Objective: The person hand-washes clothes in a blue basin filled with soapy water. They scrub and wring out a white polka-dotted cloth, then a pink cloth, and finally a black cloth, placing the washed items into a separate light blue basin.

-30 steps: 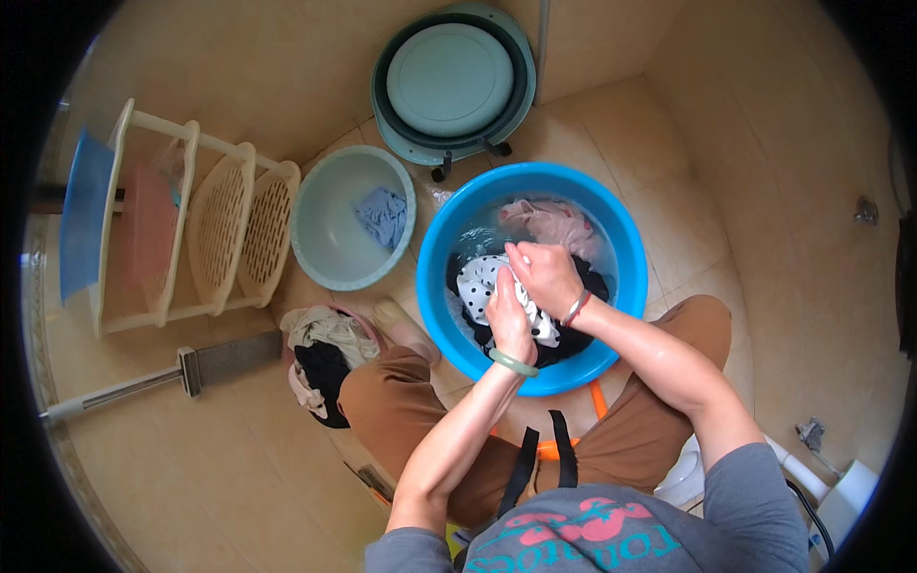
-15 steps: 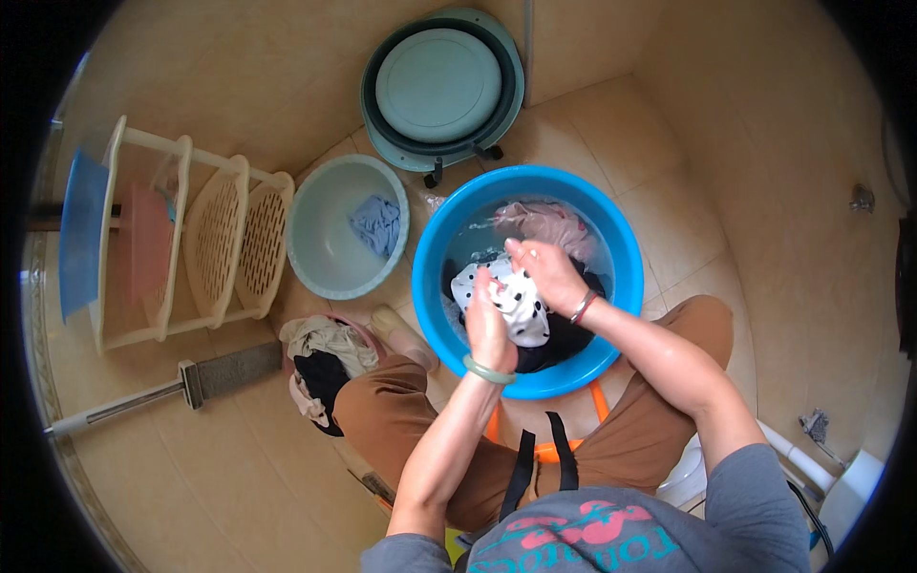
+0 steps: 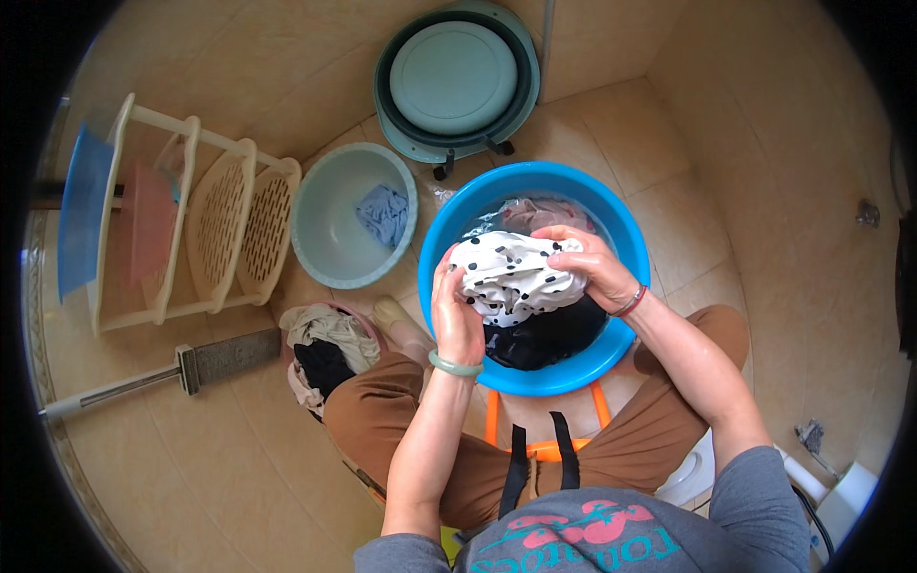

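Note:
Between my two hands is a white cloth with black dots (image 3: 516,277), bunched and held over the blue basin (image 3: 632,329). My left hand (image 3: 458,310), with a pale green bangle at its wrist, grips the cloth's left end. On the other end, my right hand (image 3: 594,270) is closed, its thumb on top. Black fabric (image 3: 546,336) lies in the basin below the cloth, toward me. Pink fabric (image 3: 549,212) sits in the water at the far side. Whether the dotted cloth touches the water is hidden.
Left of the blue basin stands a pale green basin (image 3: 320,250) with a light blue cloth (image 3: 384,215). A pink tub of clothes (image 3: 330,349) is by my left knee. Farther off are a cream rack (image 3: 215,224), a flat mop (image 3: 229,363) and a folded green basin (image 3: 454,76).
The dotted cloth has come up out of the basin and spread wider between my hands. My hands have moved apart, the left one leftward, the right one rightward.

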Demonstrator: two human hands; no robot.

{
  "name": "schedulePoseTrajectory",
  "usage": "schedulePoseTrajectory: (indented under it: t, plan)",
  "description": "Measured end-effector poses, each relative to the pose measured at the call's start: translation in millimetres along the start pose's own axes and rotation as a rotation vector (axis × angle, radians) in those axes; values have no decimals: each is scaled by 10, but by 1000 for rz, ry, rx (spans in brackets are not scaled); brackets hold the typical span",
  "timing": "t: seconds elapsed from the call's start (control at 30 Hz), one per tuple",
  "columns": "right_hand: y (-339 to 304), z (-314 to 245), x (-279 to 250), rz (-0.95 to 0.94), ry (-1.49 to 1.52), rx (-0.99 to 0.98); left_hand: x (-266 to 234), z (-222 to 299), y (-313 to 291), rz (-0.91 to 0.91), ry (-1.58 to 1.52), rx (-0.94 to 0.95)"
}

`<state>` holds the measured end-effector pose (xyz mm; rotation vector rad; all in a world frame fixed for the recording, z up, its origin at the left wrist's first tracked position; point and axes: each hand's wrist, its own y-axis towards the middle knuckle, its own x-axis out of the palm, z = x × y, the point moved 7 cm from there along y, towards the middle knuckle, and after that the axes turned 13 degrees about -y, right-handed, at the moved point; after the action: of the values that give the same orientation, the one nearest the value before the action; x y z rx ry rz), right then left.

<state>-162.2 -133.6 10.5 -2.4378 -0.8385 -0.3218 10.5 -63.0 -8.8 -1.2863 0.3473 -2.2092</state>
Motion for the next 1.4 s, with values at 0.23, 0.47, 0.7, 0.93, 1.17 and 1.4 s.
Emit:
schedulePoseTrajectory:
  t: [0.23,0.47,0.7,0.93,1.17,1.4]
  plan:
    - [-20,-99,44,-28,-44,-51,144,87,-65,-57,81,16]
    - [8,-32,3,-18,52,-22,166,93,-74,-20,45,-2]
    - [4,-44,-3,-18,20,-44,135,85,-81,-28,75,14]
    - [-27,-57,9,-8,40,-21,276,-3,-103,-99,312,-29]
    - [-45,-127,-2,-14,-58,-109,200,97,-79,-88,376,87]
    - [-2,-17,-75,25,-4,-88,258,173,-79,-116,308,185]
